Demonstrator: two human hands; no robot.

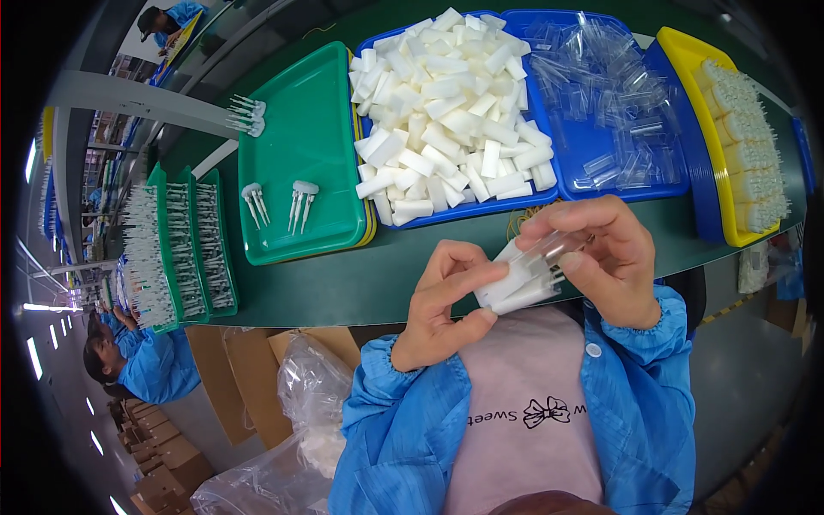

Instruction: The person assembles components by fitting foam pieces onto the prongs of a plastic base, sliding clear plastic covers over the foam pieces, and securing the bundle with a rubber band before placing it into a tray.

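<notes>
In front of my chest, my left hand pinches a white piece between thumb and fingers. Several thin prongs stick out of its right end, partly hidden. My right hand has its fingers curled round a clear plastic sleeve, which overlaps the white piece. Whether the white piece is inside the sleeve I cannot tell. Beyond my hands, a blue tray is heaped with white foam blocks. Right of it, another blue tray carries loose clear sleeves.
A green tray at the left bears a few white pronged pieces. Farther left stand green racks full of similar pieces. A yellow tray with bundled pieces is at the right. Cartons and plastic bags lie below the table edge.
</notes>
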